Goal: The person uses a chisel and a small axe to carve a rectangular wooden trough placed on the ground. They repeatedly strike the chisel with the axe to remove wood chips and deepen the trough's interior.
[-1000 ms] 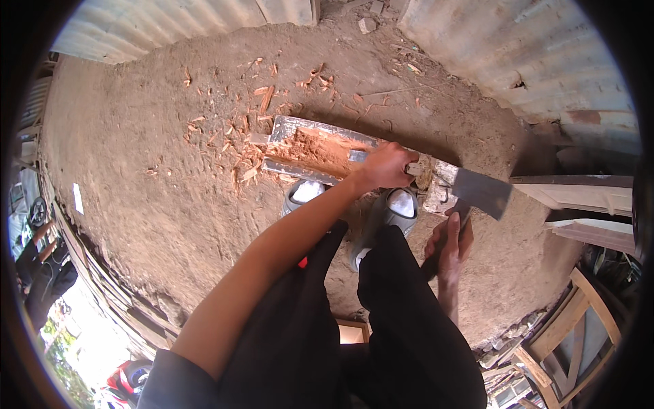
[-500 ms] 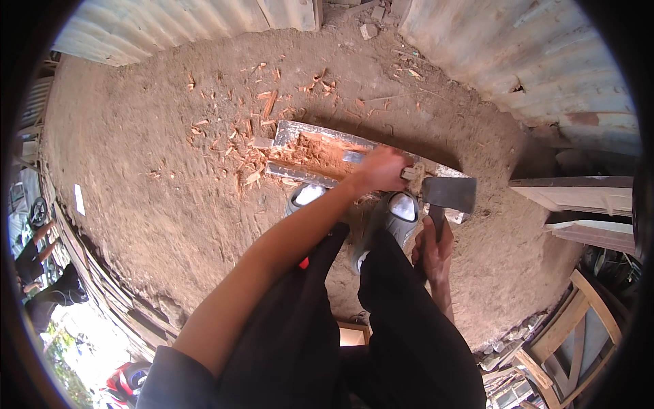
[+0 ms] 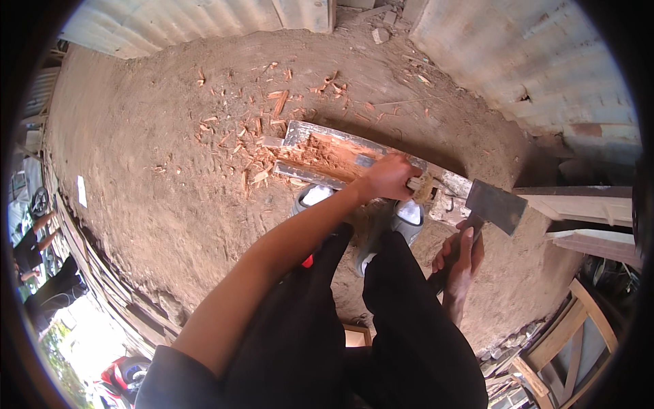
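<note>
A weathered wooden beam with flaking pale paint lies across the ground before my feet, a long reddish trough hollowed into its left part. My left hand is wrapped round a chisel. The chisel's flat metal blade points left into the trough, and its frayed handle end sticks out on the right of the fist. To the right of the beam, my right hand grips the dark handle of a hatchet. The hatchet's broad dark head is apart from the chisel.
Wood chips litter the dirt left of and beyond the beam. My shoes stand against its near side. Corrugated metal sheets border the far side. Wooden panels and a wooden frame are at the right.
My right hand has swung the hatchet to the right, away from the chisel's handle end. My left hand keeps its hold on the chisel. The whole view has shifted slightly.
</note>
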The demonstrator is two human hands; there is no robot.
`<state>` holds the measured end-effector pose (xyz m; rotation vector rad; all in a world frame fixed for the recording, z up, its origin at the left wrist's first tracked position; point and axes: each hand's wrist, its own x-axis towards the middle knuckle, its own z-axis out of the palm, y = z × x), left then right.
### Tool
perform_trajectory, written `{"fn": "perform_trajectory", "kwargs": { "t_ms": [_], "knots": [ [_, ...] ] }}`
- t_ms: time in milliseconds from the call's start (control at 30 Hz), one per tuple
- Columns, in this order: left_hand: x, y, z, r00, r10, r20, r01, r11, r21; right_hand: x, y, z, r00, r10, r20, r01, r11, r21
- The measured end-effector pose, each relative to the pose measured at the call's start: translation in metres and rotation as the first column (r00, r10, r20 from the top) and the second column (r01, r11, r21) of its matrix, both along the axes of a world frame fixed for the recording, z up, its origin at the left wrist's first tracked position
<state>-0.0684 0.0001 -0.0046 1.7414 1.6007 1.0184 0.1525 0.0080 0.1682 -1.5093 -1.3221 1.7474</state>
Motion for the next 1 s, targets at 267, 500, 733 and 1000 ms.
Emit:
{"fn": "perform_trajectory", "kwargs": {
  "t_ms": [267, 500, 733, 1000],
  "knots": [
    [0.019, 0.019, 0.002, 0.98, 0.177, 0.085, -0.174, 0.984, -0.047, -0.001, -0.006, -0.012, 0.996, -0.057, 0.074, 0.054, 0.998, 0.035],
    [0.016, 0.019, -0.002, 0.982, 0.173, 0.075, -0.168, 0.983, -0.07, 0.001, 0.008, -0.02, 0.98, 0.116, 0.161, -0.114, 0.993, -0.021],
    [0.018, 0.021, 0.001, 0.988, 0.134, 0.071, -0.127, 0.988, -0.093, -0.001, 0.017, -0.026, 0.924, 0.241, 0.297, -0.22, 0.97, -0.104],
    [0.021, 0.02, -0.004, 0.984, 0.145, 0.106, -0.148, 0.989, 0.016, -0.007, 0.007, -0.036, 0.979, -0.024, 0.201, 0.03, 0.999, -0.03]
  ]
}}
